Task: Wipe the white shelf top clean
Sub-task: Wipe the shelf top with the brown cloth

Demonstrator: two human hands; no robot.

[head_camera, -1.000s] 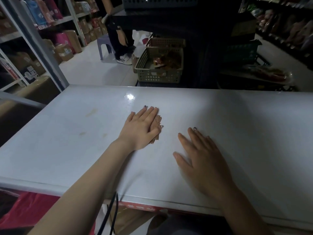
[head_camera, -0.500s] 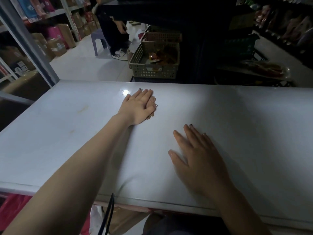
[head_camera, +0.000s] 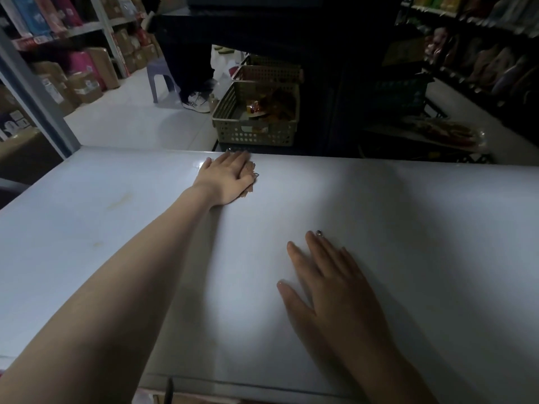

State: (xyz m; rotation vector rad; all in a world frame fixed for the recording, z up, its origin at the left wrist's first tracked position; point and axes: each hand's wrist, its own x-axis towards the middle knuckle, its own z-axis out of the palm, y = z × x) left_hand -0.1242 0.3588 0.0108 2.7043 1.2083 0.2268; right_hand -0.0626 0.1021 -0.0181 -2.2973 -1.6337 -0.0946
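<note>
- White shelf top [head_camera: 408,228] fills the near half of the view, running from the left edge to the right, lit in the middle and dim at the right.
- Far left, beyond it, a metal rack [head_camera: 102,30] holds cardboard boxes [head_camera: 84,83] and pink packs.
- On the left part of the shelf top lies a faint brownish smear [head_camera: 119,199], with a smaller mark [head_camera: 97,244] nearer.
- Left of centre, the left hand [head_camera: 226,177] lies flat at the far edge, fingers straight and together, pressing down a small brownish cloth [head_camera: 249,182] that peeks out along its right side.
- Far behind, on the pale floor, stands a purple stool [head_camera: 162,80], and just beside it a person's white shoe [head_camera: 197,102].
- A perforated olive basket [head_camera: 253,135] sits just past the far edge, with snack packets inside.
- Right of centre and nearer, the right hand [head_camera: 329,287] rests palm down on the shelf top, fingers spread and straight, holding nothing, well apart from the left hand.
- Far right, dark shelves [head_camera: 481,53] carry goods too dim to make out.
</note>
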